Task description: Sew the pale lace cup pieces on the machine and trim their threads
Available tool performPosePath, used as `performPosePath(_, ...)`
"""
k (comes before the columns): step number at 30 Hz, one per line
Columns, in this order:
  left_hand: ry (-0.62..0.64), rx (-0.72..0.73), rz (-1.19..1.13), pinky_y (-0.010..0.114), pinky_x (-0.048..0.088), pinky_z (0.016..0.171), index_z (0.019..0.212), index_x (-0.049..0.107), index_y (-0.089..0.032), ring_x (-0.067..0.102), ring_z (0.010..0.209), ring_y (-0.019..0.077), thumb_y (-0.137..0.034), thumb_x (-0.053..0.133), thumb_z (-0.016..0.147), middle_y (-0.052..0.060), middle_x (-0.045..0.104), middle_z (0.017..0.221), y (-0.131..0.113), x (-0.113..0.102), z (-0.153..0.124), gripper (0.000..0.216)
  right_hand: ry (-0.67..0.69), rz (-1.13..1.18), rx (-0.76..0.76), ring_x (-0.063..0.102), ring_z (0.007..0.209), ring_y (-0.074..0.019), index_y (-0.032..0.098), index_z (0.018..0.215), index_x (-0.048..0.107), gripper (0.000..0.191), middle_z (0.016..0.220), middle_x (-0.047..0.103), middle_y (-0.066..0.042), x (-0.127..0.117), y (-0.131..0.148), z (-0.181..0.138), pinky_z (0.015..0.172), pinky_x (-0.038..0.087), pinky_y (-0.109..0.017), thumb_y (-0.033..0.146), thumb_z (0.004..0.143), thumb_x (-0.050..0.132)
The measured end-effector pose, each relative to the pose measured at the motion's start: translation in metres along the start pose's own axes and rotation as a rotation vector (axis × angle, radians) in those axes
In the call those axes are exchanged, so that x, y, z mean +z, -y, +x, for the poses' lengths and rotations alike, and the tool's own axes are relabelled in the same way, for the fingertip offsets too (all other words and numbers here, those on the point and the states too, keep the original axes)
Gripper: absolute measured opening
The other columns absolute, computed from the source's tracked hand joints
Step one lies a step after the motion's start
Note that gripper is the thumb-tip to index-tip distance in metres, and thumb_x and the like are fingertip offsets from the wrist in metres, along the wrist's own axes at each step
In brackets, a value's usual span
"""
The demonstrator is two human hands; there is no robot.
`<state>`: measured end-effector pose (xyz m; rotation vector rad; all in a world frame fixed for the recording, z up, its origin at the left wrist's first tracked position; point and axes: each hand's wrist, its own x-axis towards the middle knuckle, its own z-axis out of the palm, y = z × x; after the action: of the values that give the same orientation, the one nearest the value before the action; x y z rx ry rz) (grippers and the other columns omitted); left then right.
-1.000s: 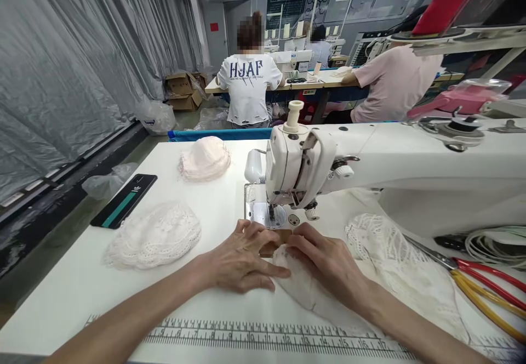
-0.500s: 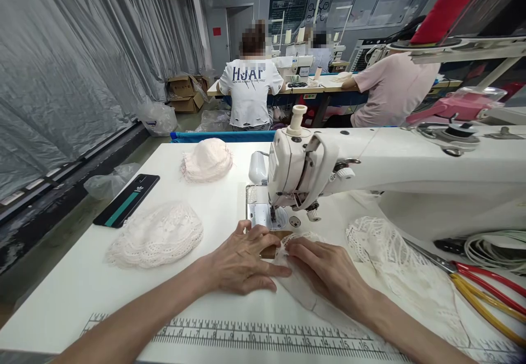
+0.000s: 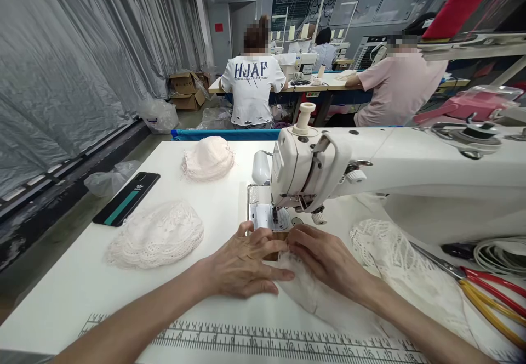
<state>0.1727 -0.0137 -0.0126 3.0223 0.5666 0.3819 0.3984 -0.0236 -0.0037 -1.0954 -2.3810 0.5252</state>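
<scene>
Left hand lies palm down on the counter, fingers spread narrowly and flat, tips pressing the near edge of a white lace piece and a small brown tab at its front. Right hand lies flat on the same lace piece, fingers close together, tips meeting those of the left hand just in front of the needle plate. Neither hand closes around anything; both pin the fabric flat.

The lace piece sits on the counter directly before the sewing machine, its front edge just short of the presser foot, the rest trailing toward the person under the right wrist.

Right of the hands: a loose heap of white lace, touching or just beside the worked piece. Beyond it, scissors with red and yellow handles near the counter's right edge. Left of the hands: a rounded stack of white lace cups; farther back, a pinkish stack. A dark phone lies at the left edge. A printed ruler strip runs along the near edge.

Background: two people seated at other machines, backs turned.
</scene>
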Motion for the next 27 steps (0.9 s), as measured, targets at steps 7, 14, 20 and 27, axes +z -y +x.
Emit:
performPosePath(7, 0.024, -0.021, -0.041, 0.044, 0.018, 0.092, 0.122, 0.049, -0.041, 0.038, 0.109, 0.0240, -0.047, 0.044, 0.088, 0.004, 0.049, 0.114, 0.001, -0.001, 0.001, 0.034, 0.057, 0.033, 0.043, 0.056, 0.068, -0.0139, 0.020, 0.091, 0.054, 0.018, 0.085, 0.061, -0.004, -0.009, 0.004, -0.003, 0.058, 0.042, -0.024, 0.021, 0.094, 0.036)
performPosePath(14, 0.064, -0.040, -0.041, 0.044, 0.020, 0.089, 0.122, 0.048, -0.043, 0.038, 0.107, 0.0238, -0.048, 0.043, 0.089, 0.005, 0.048, 0.109, 0.000, -0.003, 0.003, 0.034, 0.081, -0.081, 0.153, 0.050, 0.055, -0.0140, 0.019, 0.083, 0.046, 0.012, 0.069, 0.057, -0.001, 0.004, -0.002, 0.008, 0.050, 0.034, -0.023, 0.018, 0.090, 0.036)
performPosePath(20, 0.081, -0.040, -0.052, 0.045, 0.020, 0.089, 0.124, 0.046, -0.043, 0.038, 0.109, 0.0236, -0.048, 0.040, 0.090, 0.006, 0.047, 0.114, 0.000, -0.003, 0.002, 0.035, 0.138, -0.120, 0.240, 0.048, 0.049, -0.0128, 0.020, 0.079, 0.044, 0.010, 0.061, 0.055, 0.002, 0.007, -0.004, 0.015, 0.047, 0.028, -0.023, 0.014, 0.085, 0.038)
performPosePath(27, 0.021, -0.017, -0.006, 0.044, 0.022, 0.092, 0.123, 0.047, -0.042, 0.037, 0.111, 0.0245, -0.045, 0.046, 0.089, 0.003, 0.045, 0.121, 0.000, -0.001, 0.002, 0.035, 0.157, -0.126, 0.286, 0.049, 0.050, -0.0125, 0.019, 0.078, 0.047, 0.010, 0.064, 0.059, 0.001, 0.007, -0.005, 0.018, 0.047, 0.027, -0.023, 0.015, 0.085, 0.040)
